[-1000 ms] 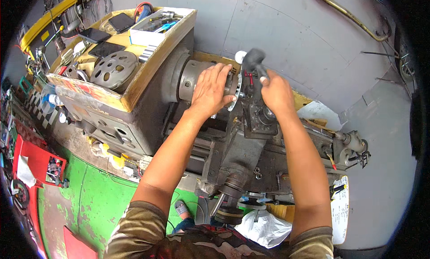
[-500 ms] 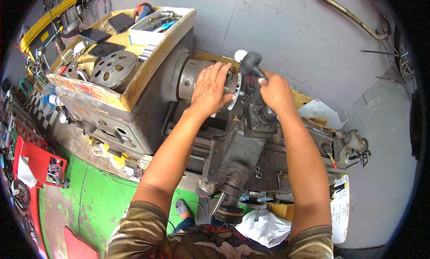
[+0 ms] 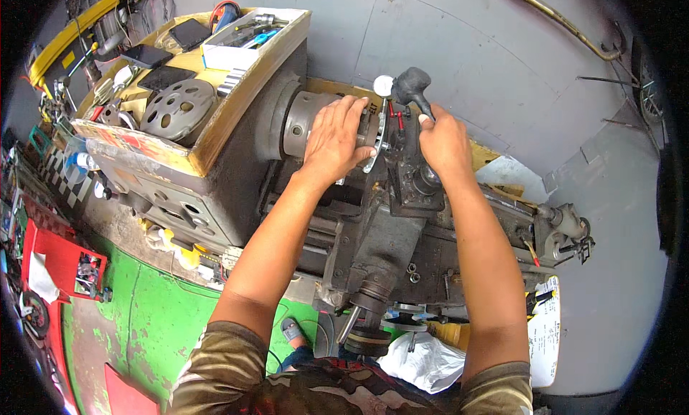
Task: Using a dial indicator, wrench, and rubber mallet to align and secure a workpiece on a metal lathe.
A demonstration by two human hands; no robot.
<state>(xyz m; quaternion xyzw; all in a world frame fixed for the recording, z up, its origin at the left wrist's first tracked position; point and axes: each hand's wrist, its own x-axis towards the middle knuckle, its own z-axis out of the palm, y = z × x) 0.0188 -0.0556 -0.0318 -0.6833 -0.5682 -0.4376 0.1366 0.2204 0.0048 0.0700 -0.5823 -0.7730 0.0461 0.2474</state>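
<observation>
My left hand (image 3: 334, 138) lies over the grey lathe chuck (image 3: 296, 124), its fingers stretched across the top and its thumb near the rim of a thin metal disc (image 3: 379, 146) at the chuck's face. My right hand (image 3: 445, 143) is closed round the handle of a black mallet (image 3: 413, 85). The mallet's rounded head stands up beyond my fist, apart from the disc. A round white dial gauge (image 3: 383, 86) sits between the disc and the mallet head. Below my right hand is the dark tool post (image 3: 420, 196) on the lathe's slide.
At the left, a cardboard tray (image 3: 247, 77) on the headstock holds a perforated disc (image 3: 178, 110), phones and a white box of tools (image 3: 237, 45). The tailstock (image 3: 570, 225) stands at the right. A white bag (image 3: 423, 361) lies near my body. A grey wall (image 3: 459, 49) rises behind the lathe.
My right hand has shifted slightly, and the mallet head has moved up and right, away from the disc. The left hand keeps nearly the same place on the chuck.
</observation>
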